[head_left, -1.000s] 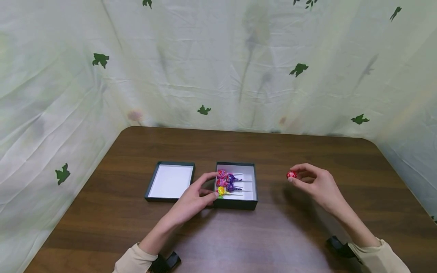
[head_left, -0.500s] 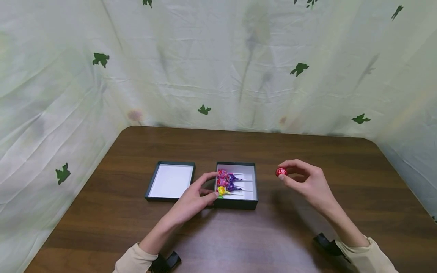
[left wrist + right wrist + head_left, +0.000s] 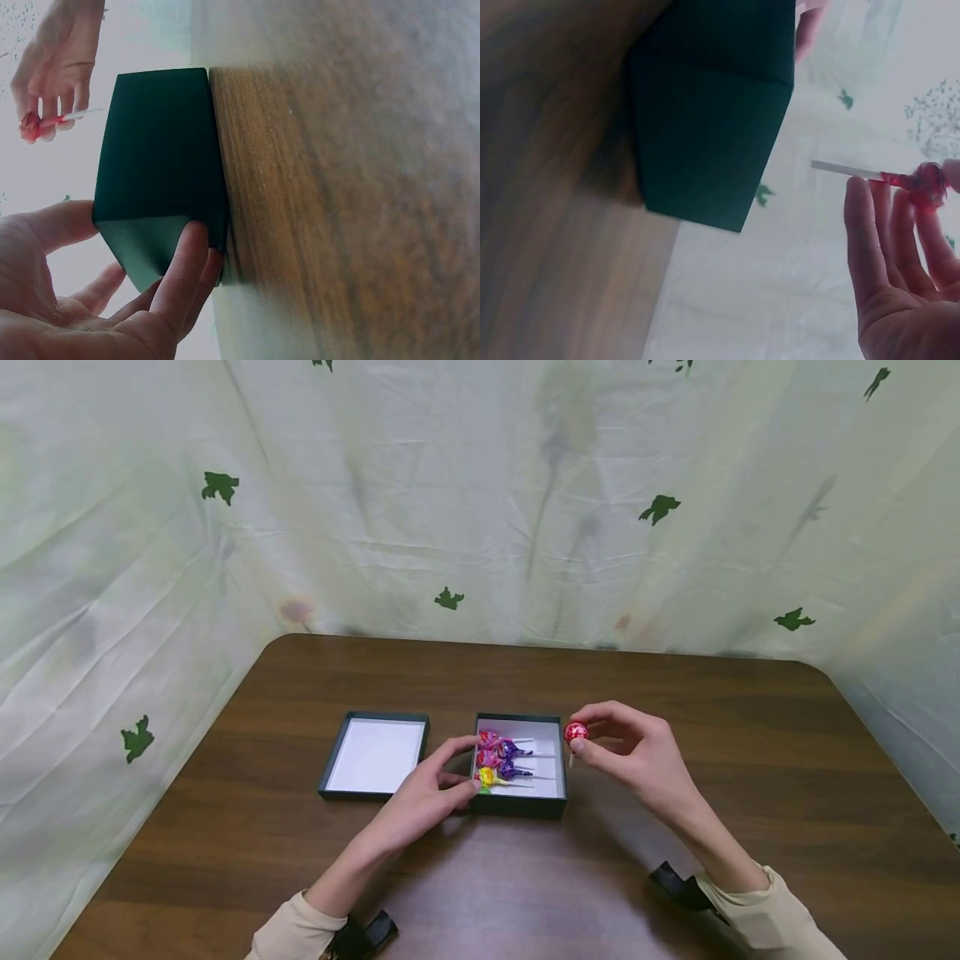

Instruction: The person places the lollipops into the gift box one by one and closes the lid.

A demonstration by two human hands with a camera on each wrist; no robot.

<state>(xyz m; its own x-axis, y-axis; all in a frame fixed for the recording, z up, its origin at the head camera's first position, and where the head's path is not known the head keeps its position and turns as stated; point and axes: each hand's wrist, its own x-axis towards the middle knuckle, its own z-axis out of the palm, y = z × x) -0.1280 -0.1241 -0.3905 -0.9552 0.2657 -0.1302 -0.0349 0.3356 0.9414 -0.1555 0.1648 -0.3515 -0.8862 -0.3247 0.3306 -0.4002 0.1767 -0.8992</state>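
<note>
My right hand [image 3: 637,752] pinches a red-wrapped lollipop [image 3: 576,732] by its round head, just off the right rim of a dark green box [image 3: 517,808]. In the right wrist view the white stick [image 3: 844,169] points toward the box, which stands apart from it. Inside the box lie several wrapped lollipops [image 3: 495,760], pink, purple and yellow, their sticks toward the right. At the box's left side my left hand [image 3: 420,802] grips it, thumb at the near corner. The left wrist view has its fingers [image 3: 184,274] against the box's outer wall.
Left of the box a matching lid [image 3: 375,756] lies with its white inside up. Both stand on a brown wooden table [image 3: 480,685]. A pale curtain [image 3: 487,502] with green leaf shapes hangs behind and at the sides.
My right hand has moved left with the red lollipop, from well right of the box to its right rim. The left hand keeps its place on the box.
</note>
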